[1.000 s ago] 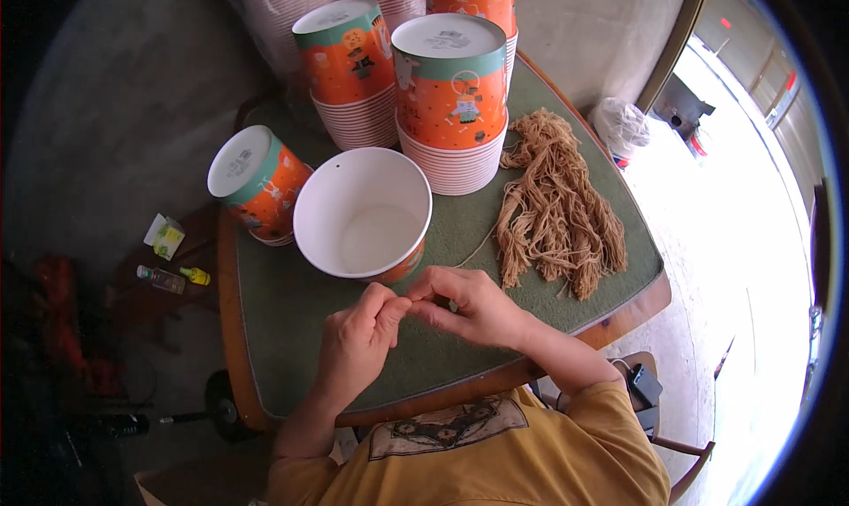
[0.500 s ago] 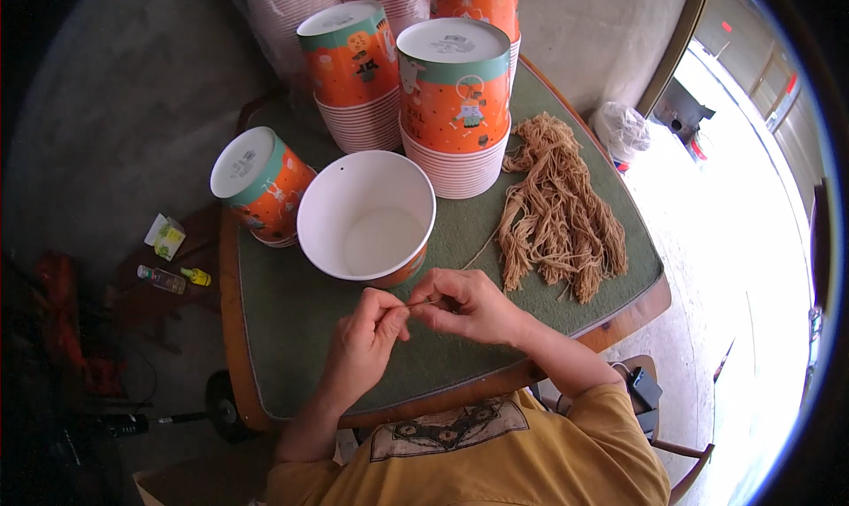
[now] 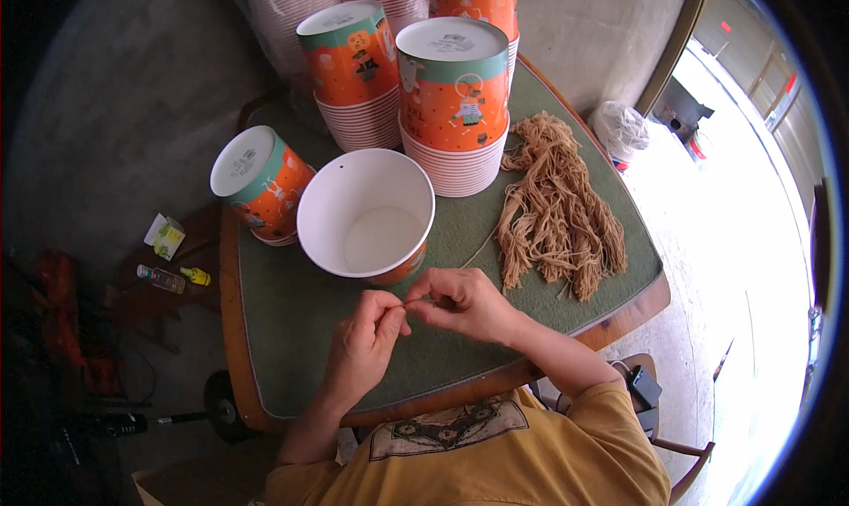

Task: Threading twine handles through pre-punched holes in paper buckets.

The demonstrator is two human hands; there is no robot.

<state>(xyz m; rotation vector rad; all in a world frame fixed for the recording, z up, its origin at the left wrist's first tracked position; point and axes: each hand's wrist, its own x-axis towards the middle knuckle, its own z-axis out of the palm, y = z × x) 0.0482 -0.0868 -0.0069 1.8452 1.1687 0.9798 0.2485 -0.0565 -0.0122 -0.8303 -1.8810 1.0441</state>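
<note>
Just in front of an open paper bucket [image 3: 323, 210], white inside with a small hole near its far rim, my two hands meet fingertip to fingertip. My left hand [image 3: 363, 338] pinches a short bit of thin brown string between thumb and forefinger. Against it, my right hand [image 3: 467, 307] is closed in a pinch on the same string; the fingers hide most of it. A loose heap of tan strings [image 3: 563, 214] lies to the right of the bucket. One strand trails from the heap toward my right hand.
Upside-down orange and green buckets stand in tall stacks [image 3: 454, 108] at the back, with another stack [image 3: 358, 72] beside them. A tilted bucket [image 3: 274, 187] sits on the left. Wrapped white stacks [image 3: 287, 28] lean by the wall. Green cloth covers the wood-edged table [image 3: 309, 364].
My hands stay pinched together in nearly the same place, with only a slight shift of the fingers. The buckets and the string heap have not moved.
</note>
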